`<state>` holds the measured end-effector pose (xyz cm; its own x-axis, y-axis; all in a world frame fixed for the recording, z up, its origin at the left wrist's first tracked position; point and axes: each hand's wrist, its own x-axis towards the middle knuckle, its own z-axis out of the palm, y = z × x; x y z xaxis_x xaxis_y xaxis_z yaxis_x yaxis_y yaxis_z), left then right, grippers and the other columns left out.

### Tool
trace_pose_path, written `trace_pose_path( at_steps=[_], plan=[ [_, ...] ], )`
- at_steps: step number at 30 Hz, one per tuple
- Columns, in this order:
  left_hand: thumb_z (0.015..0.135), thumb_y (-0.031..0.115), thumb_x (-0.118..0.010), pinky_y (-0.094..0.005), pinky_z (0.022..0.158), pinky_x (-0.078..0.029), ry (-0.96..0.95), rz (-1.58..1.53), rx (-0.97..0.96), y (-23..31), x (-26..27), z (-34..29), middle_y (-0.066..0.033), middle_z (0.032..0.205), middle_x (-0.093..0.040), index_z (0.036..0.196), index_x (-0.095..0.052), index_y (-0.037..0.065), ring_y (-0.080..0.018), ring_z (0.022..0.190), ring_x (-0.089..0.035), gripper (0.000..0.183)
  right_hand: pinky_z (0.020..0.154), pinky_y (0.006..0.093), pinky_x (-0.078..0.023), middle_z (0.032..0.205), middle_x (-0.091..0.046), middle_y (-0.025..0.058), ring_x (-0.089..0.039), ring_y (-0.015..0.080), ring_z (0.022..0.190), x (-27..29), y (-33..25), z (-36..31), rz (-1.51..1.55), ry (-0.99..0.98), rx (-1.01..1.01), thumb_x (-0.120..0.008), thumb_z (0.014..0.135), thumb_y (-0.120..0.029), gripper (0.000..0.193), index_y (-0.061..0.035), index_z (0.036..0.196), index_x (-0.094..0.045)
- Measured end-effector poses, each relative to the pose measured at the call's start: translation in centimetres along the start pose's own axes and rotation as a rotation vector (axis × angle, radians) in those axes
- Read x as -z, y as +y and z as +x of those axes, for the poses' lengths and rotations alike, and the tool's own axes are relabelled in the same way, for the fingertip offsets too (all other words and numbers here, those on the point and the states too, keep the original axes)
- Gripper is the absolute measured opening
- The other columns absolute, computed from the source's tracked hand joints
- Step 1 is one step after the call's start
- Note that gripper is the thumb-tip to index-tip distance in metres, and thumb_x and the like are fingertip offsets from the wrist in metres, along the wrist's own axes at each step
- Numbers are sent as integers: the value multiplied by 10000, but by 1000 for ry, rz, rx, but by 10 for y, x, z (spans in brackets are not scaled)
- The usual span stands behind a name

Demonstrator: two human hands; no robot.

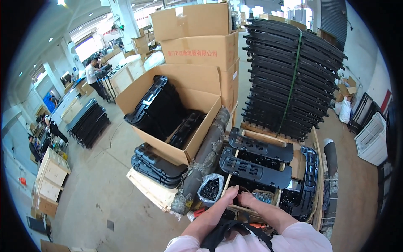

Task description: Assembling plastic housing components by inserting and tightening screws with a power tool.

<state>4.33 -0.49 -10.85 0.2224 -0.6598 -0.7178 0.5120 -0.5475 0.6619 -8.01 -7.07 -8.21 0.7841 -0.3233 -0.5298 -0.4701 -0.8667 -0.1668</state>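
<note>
Close together over the near edge of a wooden-framed workbench are my two hands. My left hand (230,194) has its fingers closed; anything in them is too small to make out. Just right of it, my right hand (244,199) is curled in a pinch, its fingertips partly hidden. A small box of metal screws (263,197) lies beside my right hand. To the left of my left hand sits a clear plastic bag (210,187) filled with small black parts. Beyond my hands, a long black plastic panel (255,168) with vent slots lies across the bench, with a similar panel (261,145) behind it.
Another black panel (310,180) lies lengthwise at right. A padded roller (205,157) runs along the left side. Left stand an open carton (199,92) of black parts and stacked panels (157,166). A tall strapped black stack (289,80) rises behind. Distant people work at left.
</note>
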Motion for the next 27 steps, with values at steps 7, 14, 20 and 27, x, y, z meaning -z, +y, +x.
trace_pose_path(
  at_steps=[7, 14, 20, 27],
  plan=[
    [1078, 488, -501, -664, 1141, -330, -11, 48, 32, -13, 9, 24, -248, 1640, -368, 1569, -368, -30, -454, 1507, -340, 726, 866, 509, -598, 1045, -769, 222, -756, 375, 994, -13, 4, 5, 81, 74, 45, -565, 934, -259, 295, -91, 1043, -782],
    [1109, 412, -499, -409, 830, -502, 29, -15, 117, -11, 1, 18, -46, 1050, -661, 1178, -656, 111, -234, 930, -621, 347, 929, 501, -577, 1073, -761, 222, -732, 397, 1044, -15, 14, 4, 267, 71, 34, -648, 828, -226, 323, -73, 1076, -789],
    [1132, 384, -423, -492, 882, -586, -15, -167, 176, -13, 11, 39, -100, 1109, -713, 1187, -652, 101, -294, 992, -695, 368, 884, 454, -584, 1062, -766, 193, -742, 370, 986, 19, 10, -21, 515, 211, -89, -703, 844, -308, 348, -122, 1130, -773],
    [1135, 377, -367, -597, 1023, -523, -144, -285, 235, -4, 6, 38, -135, 1246, -702, 1244, -652, 69, -348, 1165, -663, 434, 901, 525, -558, 1054, -742, 236, -696, 458, 1009, 15, -7, -25, 687, 541, 91, -637, 821, -210, 341, -39, 1104, -719]
  ],
)
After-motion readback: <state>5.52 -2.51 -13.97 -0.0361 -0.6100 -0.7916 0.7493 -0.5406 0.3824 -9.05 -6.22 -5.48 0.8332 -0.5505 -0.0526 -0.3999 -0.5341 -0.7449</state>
